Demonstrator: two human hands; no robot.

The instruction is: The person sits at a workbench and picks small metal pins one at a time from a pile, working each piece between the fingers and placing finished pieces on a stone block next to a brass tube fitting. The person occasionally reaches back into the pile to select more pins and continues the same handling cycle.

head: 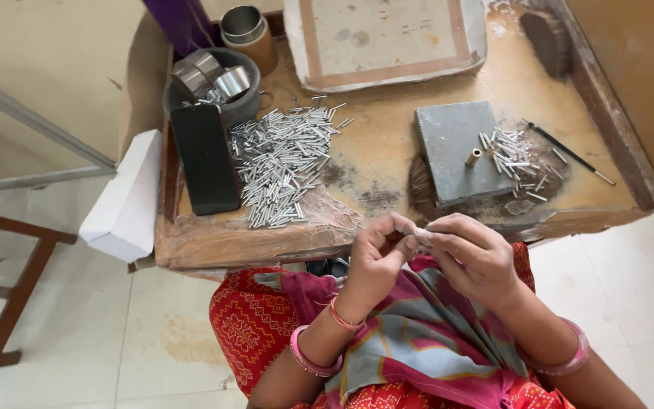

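Together, left hand (378,261) and right hand (472,254) pinch a small tube (422,235).

silver tubes (285,163) heaped at 11 o'clock | grey block (456,151) at 1 o'clock, brass piece (473,157) on it | black slab (206,159) at 10 o'clock | red patterned cloth (255,326) and pink bangles (308,360) seen at 6 o'clock

Two heaps of small silver tubes lie beyond the hands, each too many to count: a large heap (285,163) and a small heap (516,159). There is one brass piece (473,157), one grey block (459,151), one black slab (206,157), one dark bowl (245,106), three metal rings (210,74), one white box (123,198) and one thin rod (569,153).
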